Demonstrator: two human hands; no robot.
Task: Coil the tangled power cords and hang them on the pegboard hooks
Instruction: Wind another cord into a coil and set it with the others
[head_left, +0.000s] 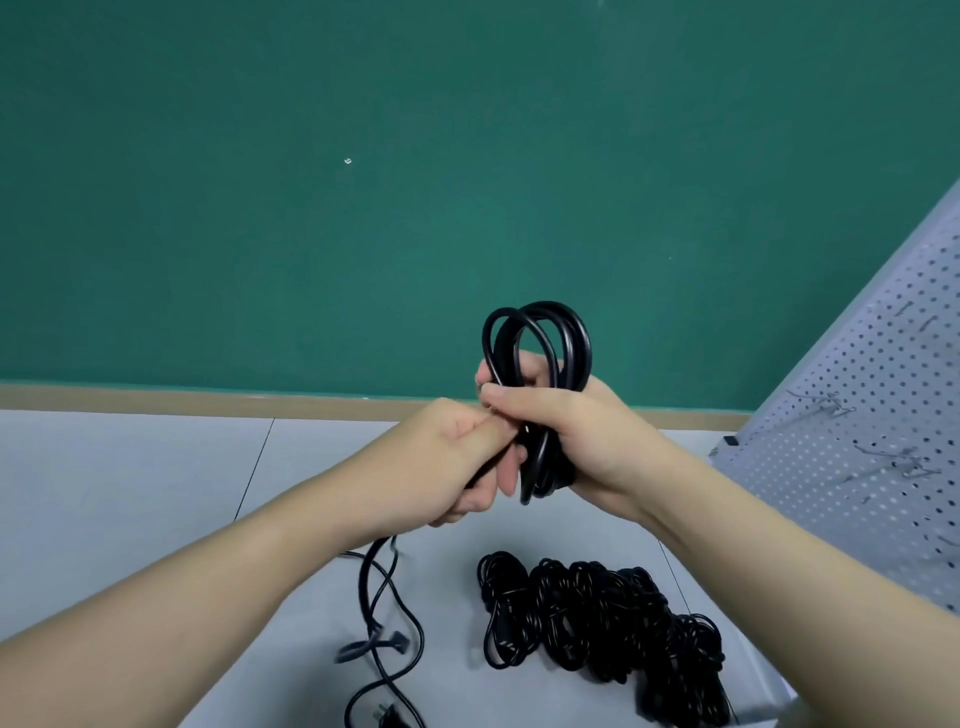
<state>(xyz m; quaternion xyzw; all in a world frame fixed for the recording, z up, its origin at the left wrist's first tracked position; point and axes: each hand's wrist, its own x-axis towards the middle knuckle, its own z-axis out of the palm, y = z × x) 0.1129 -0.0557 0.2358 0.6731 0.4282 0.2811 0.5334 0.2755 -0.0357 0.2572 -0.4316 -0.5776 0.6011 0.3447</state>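
My right hand grips a coil of black power cord held upright in front of me, its loops sticking up above my fingers. My left hand pinches the same cord just left of the coil. The cord's loose tail drops from my left hand to the white table, ending in a blurred plug. A heap of bundled black cords lies on the table below my right forearm. The white pegboard leans at the right with metal hooks on it.
The white table stretches to the left, meeting a green wall with a tan strip along its base. Another plug lies at the bottom edge of the view. More hooks stick out lower on the pegboard.
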